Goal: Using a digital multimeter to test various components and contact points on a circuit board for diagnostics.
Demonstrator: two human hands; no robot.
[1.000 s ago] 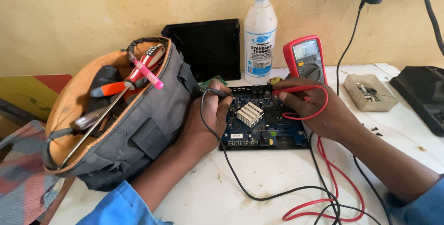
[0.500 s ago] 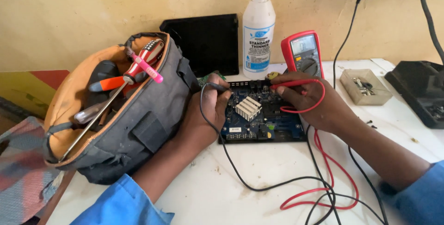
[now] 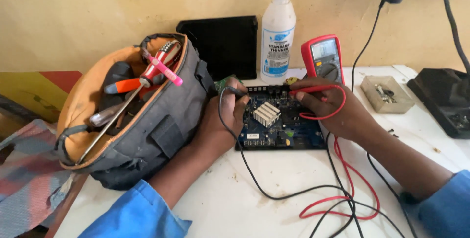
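A blue circuit board (image 3: 284,130) with a small silver heat sink (image 3: 266,114) lies on the white table (image 3: 274,184). My left hand (image 3: 223,120) grips a black test probe (image 3: 234,91) at the board's upper left corner. My right hand (image 3: 338,111) holds a red test probe (image 3: 313,90) with its tip at the board's top edge. Black and red leads (image 3: 342,189) trail from the probes across the table toward me. A red multimeter (image 3: 322,59) stands just behind my right hand.
A grey and tan tool bag (image 3: 147,135) holding several screwdrivers sits at the left, touching my left forearm. A clear bottle with a blue cap (image 3: 278,32) and a black panel (image 3: 223,42) stand by the wall. A small beige box (image 3: 387,93) and black device (image 3: 443,101) sit right.
The view has shifted slightly. Both hands stay on the board with the probes held in almost the same spots.
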